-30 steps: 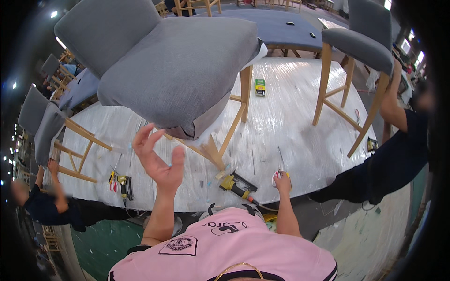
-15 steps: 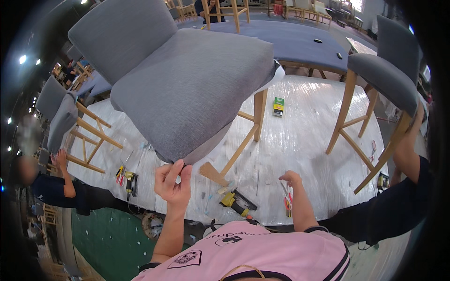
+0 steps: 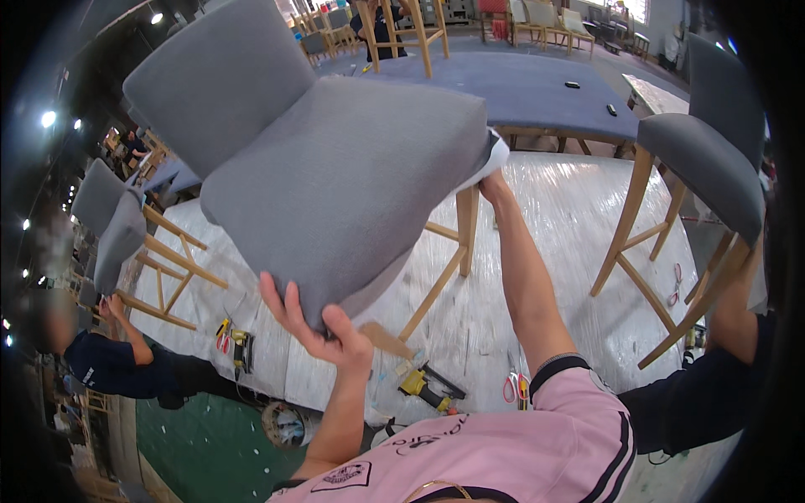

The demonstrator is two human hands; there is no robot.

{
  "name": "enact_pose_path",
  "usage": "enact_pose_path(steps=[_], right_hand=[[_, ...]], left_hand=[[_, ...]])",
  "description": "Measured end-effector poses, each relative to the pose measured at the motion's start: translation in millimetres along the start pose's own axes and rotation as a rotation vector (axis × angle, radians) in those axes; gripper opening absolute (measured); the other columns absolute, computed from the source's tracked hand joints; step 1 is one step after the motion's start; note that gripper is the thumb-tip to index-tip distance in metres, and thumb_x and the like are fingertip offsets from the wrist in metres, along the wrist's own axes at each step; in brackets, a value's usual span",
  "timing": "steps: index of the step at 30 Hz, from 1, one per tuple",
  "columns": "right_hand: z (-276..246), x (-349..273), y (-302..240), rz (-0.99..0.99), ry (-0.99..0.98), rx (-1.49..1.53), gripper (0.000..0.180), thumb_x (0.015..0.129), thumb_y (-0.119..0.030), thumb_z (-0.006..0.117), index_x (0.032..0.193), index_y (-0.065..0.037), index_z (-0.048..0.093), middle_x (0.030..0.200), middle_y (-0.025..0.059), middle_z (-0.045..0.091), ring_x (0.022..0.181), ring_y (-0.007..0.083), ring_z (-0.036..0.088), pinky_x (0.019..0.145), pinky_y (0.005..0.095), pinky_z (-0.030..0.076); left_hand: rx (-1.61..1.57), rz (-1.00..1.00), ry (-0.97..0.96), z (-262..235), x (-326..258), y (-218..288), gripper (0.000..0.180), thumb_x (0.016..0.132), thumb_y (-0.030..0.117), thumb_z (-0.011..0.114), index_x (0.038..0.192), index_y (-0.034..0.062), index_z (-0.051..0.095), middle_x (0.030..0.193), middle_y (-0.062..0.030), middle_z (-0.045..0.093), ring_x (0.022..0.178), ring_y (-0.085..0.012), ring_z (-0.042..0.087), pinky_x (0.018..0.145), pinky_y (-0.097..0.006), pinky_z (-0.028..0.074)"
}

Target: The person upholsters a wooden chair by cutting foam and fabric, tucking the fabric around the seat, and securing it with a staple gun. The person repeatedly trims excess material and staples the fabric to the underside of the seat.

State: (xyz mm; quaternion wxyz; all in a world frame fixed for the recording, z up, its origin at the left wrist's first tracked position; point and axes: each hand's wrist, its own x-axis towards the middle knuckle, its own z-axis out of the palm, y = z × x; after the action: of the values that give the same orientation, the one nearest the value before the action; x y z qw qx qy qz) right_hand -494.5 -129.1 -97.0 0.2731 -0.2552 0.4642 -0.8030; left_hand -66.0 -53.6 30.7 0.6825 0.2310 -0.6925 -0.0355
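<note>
A tall grey upholstered bar chair (image 3: 352,159) stands before me, its wooden legs on the plastic-covered table (image 3: 553,277). My left hand (image 3: 323,331) clasps the near front corner of the seat, thumb on one side and fingers on the other. Far out to the right, my right hand (image 3: 492,184) grips the chair under the other front corner, by the top of a leg; its fingers are mostly hidden. White lining (image 3: 496,155) shows below the grey cover there. A yellow-and-black staple gun (image 3: 428,387) lies below the seat, and red-handled scissors (image 3: 513,386) lie near my right arm.
Co-workers handle similar grey chairs at the left (image 3: 117,226) and right (image 3: 704,159). Another staple gun (image 3: 241,350) and scissors (image 3: 223,337) lie at the table's left. Behind stands a blue-covered table (image 3: 537,92) with a wooden-legged seat frame (image 3: 411,38) on it.
My right hand has reached from above the table up to the seat's right corner. The left hand has gone from pinching the cover's edge to clasping the corner, which sits slightly lower in view.
</note>
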Motion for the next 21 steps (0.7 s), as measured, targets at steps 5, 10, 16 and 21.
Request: enact_pose_path(steps=[5, 10, 16, 21], right_hand=[[2, -17, -5, -0.015, 0.018, -0.044, 0.065, 0.106, -0.046, 0.053, 0.157, -0.011, 0.034, 0.153, 0.0035, 0.045, 0.141, 0.0192, 0.042, 0.115, 0.0420, 0.038], [-5, -61, 12, -0.059, 0.060, -0.031, 0.061, 0.107, -0.040, 0.053, 0.156, -0.008, 0.036, 0.153, 0.0052, 0.046, 0.141, 0.0187, 0.042, 0.116, 0.0403, 0.037], [-6, -157, 19, -0.167, 0.196, -0.077, 0.057, 0.108, -0.035, 0.052, 0.155, -0.005, 0.038, 0.153, 0.0070, 0.046, 0.141, 0.0188, 0.042, 0.117, 0.0388, 0.035], [26, -216, 27, -0.218, 0.216, -0.166, 0.055, 0.108, -0.030, 0.052, 0.154, -0.003, 0.039, 0.153, 0.0086, 0.046, 0.141, 0.0189, 0.041, 0.117, 0.0376, 0.034]], left_hand=[[-0.125, -0.025, 0.006, 6, 39, -29, 0.055, 0.098, 0.021, 0.046, 0.146, -0.0054, 0.047, 0.158, -0.0230, 0.042, 0.147, -0.0376, 0.039, 0.121, -0.050, 0.029], [-0.286, -0.128, 0.047, -17, 53, -76, 0.065, 0.083, 0.019, 0.043, 0.142, -0.0088, 0.052, 0.154, -0.0245, 0.047, 0.145, -0.0373, 0.042, 0.121, -0.048, 0.029], [-0.244, -0.254, 0.144, -32, 72, -137, 0.058, 0.102, 0.032, 0.034, 0.134, -0.0078, 0.060, 0.135, -0.0195, 0.064, 0.126, -0.0304, 0.059, 0.111, -0.042, 0.040], [-0.239, -0.230, 0.109, -6, 98, -204, 0.059, 0.110, 0.041, 0.032, 0.133, -0.0050, 0.062, 0.127, -0.0196, 0.068, 0.122, -0.0306, 0.062, 0.109, -0.041, 0.042]])
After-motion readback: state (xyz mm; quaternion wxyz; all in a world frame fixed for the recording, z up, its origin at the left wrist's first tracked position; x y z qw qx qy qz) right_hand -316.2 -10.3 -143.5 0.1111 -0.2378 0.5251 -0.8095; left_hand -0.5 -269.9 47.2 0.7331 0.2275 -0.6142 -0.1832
